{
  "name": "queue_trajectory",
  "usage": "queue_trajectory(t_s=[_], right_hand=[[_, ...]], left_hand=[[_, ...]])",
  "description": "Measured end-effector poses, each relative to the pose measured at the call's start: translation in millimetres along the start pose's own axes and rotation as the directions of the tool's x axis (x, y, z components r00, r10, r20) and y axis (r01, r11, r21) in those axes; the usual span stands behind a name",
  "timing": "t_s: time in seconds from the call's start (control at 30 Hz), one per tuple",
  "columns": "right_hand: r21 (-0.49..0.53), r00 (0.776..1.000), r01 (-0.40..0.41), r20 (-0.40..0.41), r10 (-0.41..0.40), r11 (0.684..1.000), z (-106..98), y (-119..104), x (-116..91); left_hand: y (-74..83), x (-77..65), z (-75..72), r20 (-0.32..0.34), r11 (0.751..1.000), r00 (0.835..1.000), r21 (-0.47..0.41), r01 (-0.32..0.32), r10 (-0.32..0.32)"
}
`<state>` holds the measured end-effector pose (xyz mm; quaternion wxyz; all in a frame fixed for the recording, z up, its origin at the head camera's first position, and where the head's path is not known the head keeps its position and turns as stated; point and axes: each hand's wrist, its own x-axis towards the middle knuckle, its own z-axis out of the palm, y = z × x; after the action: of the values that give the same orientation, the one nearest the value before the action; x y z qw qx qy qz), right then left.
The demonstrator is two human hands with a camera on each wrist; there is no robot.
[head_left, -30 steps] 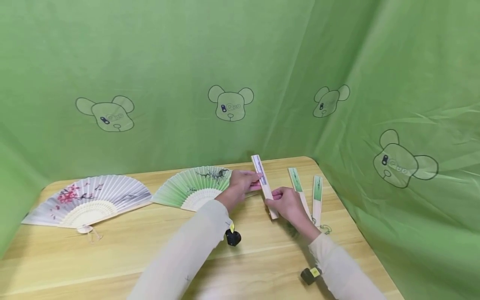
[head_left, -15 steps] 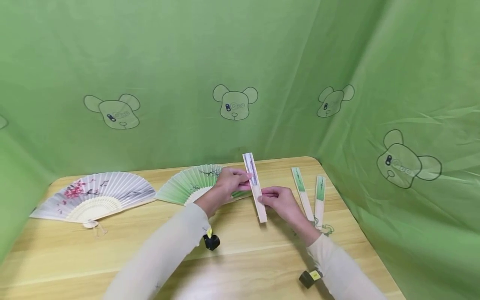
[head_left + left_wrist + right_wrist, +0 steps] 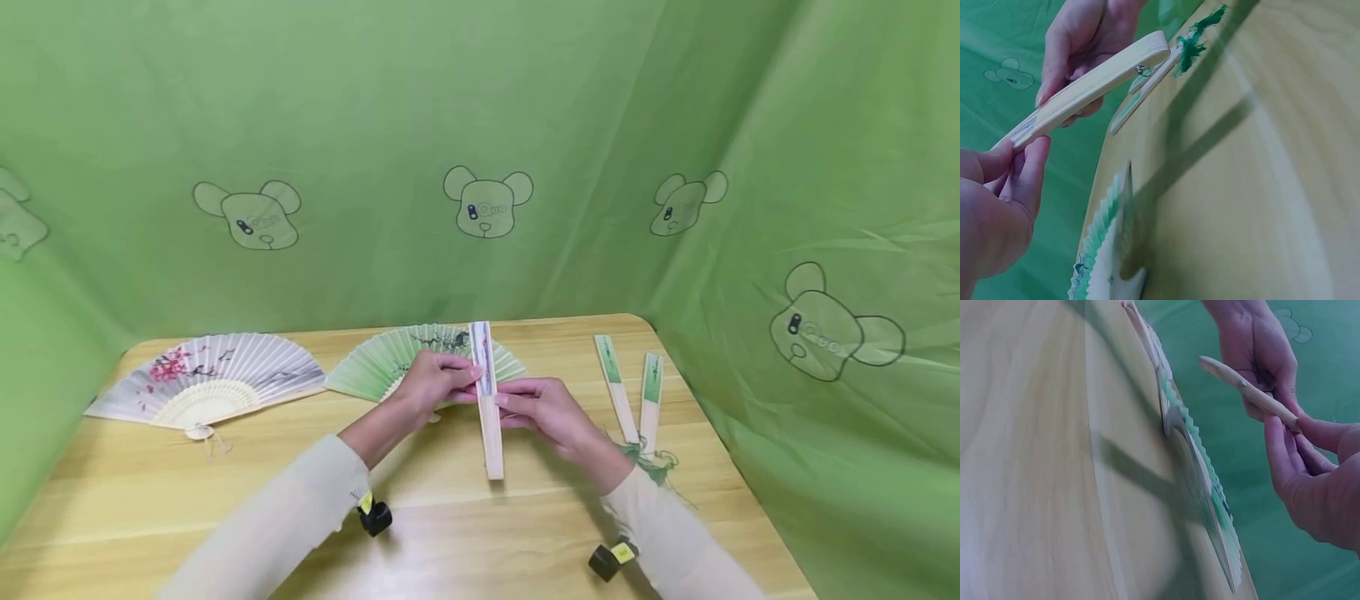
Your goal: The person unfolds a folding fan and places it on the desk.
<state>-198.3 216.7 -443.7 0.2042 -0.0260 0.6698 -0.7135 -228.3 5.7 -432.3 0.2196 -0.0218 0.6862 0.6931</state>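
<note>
Between both hands, above the table, is a folded hand fan [image 3: 490, 425] with pale wooden ribs and a purple-grey patterned strip at its far end. My left hand [image 3: 431, 383] pinches its left edge near the patterned part. From the other side my right hand [image 3: 551, 412] pinches it about midway along. The left wrist view shows the fan [image 3: 1097, 84] still folded, with a metal rivet at its near end. In the right wrist view the fan [image 3: 1244, 390] appears nearly edge-on. Behind my left hand lies a spread green fan [image 3: 367, 367], partly covered by the hand and the held fan.
A spread grey-white fan with red blossoms [image 3: 255, 367] lies at the left of the wooden table [image 3: 300, 467]. Two folded green fans [image 3: 615, 375] with green tassels [image 3: 652, 467] lie at the right. Green cloth [image 3: 360, 100] surrounds the table's back and sides.
Both hands have carried the folded fan leftward and toward the person, turning it more upright in the head view. The camera view has shifted slightly left.
</note>
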Motion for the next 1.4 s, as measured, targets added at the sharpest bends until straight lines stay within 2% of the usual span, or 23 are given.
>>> queue_trajectory(t_s=[0.13,0.3,0.47,0.7,0.87,1.17,1.4], right_hand=[[-0.002,0.999,0.002,0.037,-0.002,1.0,8.8,1.5,1.3],[-0.014,0.999,0.0,0.034,0.0,1.0,22.1,1.8,2.5],[-0.047,1.0,0.006,0.004,-0.006,0.999,34.3,2.0,4.6],[-0.092,1.0,0.022,0.002,-0.022,0.996,47.8,5.0,9.2],[-0.095,1.0,0.022,-0.009,-0.023,0.995,54.8,7.1,9.1],[-0.087,0.999,0.033,-0.024,-0.035,0.996,67.6,10.7,9.5],[-0.087,0.998,0.036,-0.048,-0.04,0.996,74.9,11.9,11.3]], left_hand=[[-6.5,-7.5,-8.0,-0.001,0.998,0.999,-0.041,-0.038,0.038],[-9.6,-15.7,-15.5,-0.007,0.993,0.998,-0.1,-0.06,0.06],[-13.1,-21.6,-23.6,-0.027,0.986,0.998,-0.154,-0.059,0.056],[-26.1,-29.8,-35.8,-0.054,0.971,0.997,-0.228,-0.068,0.057],[-34.6,-34.2,-40.9,-0.062,0.969,0.995,-0.231,-0.091,0.079],[-37.6,-50.4,-38.0,-0.211,0.981,0.975,-0.16,-0.106,0.071],[-35.9,-57.4,-34.9,-0.263,0.984,0.961,-0.132,-0.121,0.083]])
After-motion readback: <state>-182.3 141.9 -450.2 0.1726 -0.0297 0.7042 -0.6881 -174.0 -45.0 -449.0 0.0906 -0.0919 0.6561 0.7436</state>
